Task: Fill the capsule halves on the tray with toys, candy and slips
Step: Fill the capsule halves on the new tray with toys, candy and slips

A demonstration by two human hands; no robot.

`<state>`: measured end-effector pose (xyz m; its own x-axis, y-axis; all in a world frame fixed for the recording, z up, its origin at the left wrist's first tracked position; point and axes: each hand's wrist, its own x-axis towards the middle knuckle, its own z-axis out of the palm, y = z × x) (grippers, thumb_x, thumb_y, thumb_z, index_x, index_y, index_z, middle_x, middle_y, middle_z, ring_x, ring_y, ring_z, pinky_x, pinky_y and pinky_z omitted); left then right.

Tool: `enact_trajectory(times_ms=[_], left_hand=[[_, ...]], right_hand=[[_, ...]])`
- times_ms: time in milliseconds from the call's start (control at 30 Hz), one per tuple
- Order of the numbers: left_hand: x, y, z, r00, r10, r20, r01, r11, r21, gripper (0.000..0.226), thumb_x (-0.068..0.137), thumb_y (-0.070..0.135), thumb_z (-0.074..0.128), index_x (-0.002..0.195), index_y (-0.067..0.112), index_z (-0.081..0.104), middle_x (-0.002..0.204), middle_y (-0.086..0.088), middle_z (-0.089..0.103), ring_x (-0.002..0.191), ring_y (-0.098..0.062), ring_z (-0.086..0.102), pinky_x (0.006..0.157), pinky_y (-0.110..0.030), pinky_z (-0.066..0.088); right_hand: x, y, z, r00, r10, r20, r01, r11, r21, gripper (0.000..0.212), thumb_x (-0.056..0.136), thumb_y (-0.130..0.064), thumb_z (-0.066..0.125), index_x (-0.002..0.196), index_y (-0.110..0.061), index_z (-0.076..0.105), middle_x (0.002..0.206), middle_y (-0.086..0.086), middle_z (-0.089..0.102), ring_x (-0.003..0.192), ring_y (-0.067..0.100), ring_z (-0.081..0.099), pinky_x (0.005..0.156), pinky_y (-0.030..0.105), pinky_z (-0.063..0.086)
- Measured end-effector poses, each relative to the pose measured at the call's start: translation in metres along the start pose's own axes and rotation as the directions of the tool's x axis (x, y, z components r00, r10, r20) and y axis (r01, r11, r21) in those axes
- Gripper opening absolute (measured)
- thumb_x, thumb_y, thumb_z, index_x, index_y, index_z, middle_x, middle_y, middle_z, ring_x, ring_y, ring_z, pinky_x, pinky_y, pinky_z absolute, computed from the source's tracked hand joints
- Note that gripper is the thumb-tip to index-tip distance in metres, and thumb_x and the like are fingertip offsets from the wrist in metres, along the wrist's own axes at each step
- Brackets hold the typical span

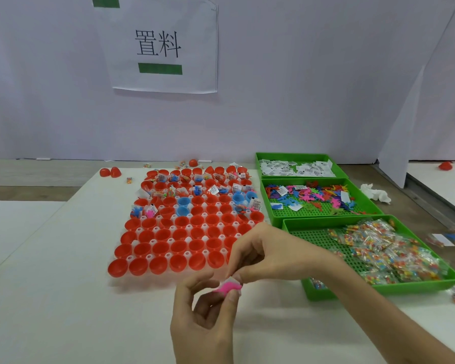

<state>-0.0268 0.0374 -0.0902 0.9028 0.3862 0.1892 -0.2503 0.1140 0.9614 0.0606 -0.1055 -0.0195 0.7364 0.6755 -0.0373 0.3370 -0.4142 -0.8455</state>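
Observation:
A clear tray [142,258] of red capsule halves, with a few blue ones, lies on the white table. The far rows hold toys, candy and slips; the near rows of halves [179,246] show nothing inside. In front of the tray, my left hand [202,319] and my right hand [271,254] together pinch a pink toy [227,287] with a white slip against it. Three green bins stand to the right: slips [297,168] at the far end, coloured toys [313,197] in the middle, candy packets [384,253] nearest.
Loose red halves [110,172] and a few candy packets lie behind the tray. A crumpled tissue [376,194] and stray packets [449,240] sit right of the bins. A paper sign [159,44] hangs on the back wall.

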Motion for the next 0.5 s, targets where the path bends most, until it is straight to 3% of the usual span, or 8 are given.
enact_trajectory(times_ms=[167, 233, 367, 500], left_hand=[[0.0015, -0.0009, -0.0015, 0.997, -0.075, 0.023, 0.076, 0.997, -0.031, 0.045, 0.063, -0.018, 0.078, 0.091, 0.015, 0.064, 0.075, -0.006, 0.069, 0.058, -0.016, 0.067, 0.056, -0.014, 0.054], [0.0011, 0.0000, -0.0012, 0.996, -0.081, 0.024, 0.082, 0.995, -0.048, 0.042, 0.062, -0.013, 0.080, 0.090, 0.013, 0.064, 0.076, -0.005, 0.071, 0.056, -0.016, 0.066, 0.056, -0.014, 0.054], [-0.0008, 0.0036, 0.0010, 0.997, -0.080, 0.000, 0.080, 0.995, -0.067, 0.040, 0.052, 0.016, 0.081, 0.088, 0.012, 0.065, 0.076, -0.004, 0.072, 0.054, -0.015, 0.064, 0.055, -0.015, 0.053], [-0.0022, 0.0045, 0.0005, 0.999, -0.046, 0.013, 0.046, 0.999, -0.004, 0.036, 0.052, 0.025, 0.082, 0.084, 0.016, 0.067, 0.077, -0.002, 0.072, 0.059, -0.016, 0.066, 0.055, -0.020, 0.054]], right_hand=[[-0.0013, -0.0032, -0.0008, 1.000, 0.023, 0.002, -0.023, 1.000, 0.003, 0.013, 0.093, -0.013, 0.068, 0.103, -0.008, 0.076, 0.086, 0.001, 0.076, 0.078, 0.013, 0.072, 0.072, 0.022, 0.056], [-0.0022, -0.0051, -0.0008, 0.999, 0.025, 0.036, -0.026, 0.999, 0.033, 0.016, 0.091, -0.019, 0.073, 0.103, -0.008, 0.075, 0.090, 0.004, 0.076, 0.082, 0.017, 0.073, 0.074, 0.024, 0.057], [-0.0019, -0.0048, 0.0012, 0.998, 0.017, 0.062, -0.021, 0.997, 0.068, 0.020, 0.085, -0.016, 0.080, 0.100, -0.005, 0.074, 0.093, 0.011, 0.076, 0.087, 0.026, 0.074, 0.078, 0.028, 0.059], [-0.0016, -0.0047, 0.0006, 0.998, 0.002, 0.069, -0.009, 0.994, 0.105, 0.016, 0.086, -0.013, 0.078, 0.100, -0.007, 0.075, 0.094, 0.011, 0.076, 0.089, 0.029, 0.074, 0.083, 0.036, 0.060]])
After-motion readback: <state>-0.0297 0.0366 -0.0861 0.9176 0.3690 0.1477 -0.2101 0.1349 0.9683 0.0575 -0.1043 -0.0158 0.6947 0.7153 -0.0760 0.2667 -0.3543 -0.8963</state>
